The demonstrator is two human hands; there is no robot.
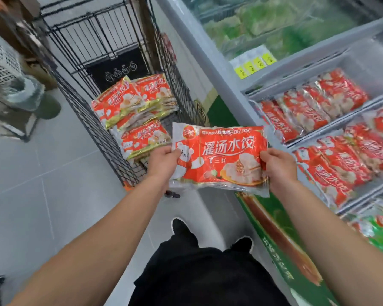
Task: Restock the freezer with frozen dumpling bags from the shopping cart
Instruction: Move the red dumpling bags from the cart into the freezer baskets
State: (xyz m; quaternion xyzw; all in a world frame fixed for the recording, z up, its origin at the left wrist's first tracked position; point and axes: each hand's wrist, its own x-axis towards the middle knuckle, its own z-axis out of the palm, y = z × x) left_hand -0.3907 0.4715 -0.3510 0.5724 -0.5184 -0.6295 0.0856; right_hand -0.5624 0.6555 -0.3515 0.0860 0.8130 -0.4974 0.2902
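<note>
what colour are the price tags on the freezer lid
Yellow-green price tags, seen in the head view.

Pale grey tile floor with thin grout lines, softly and evenly lit. White perforated bin with clear liner at far left, beside brown wooden furniture along top-left edge.

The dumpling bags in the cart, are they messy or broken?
A bit messy, not broken. The bags in the cart lie in a loose heap, tilted and overlapping, while the ones in the freezer stand in neat rows. The bag held by the left hand and right hand looks whole.
</note>
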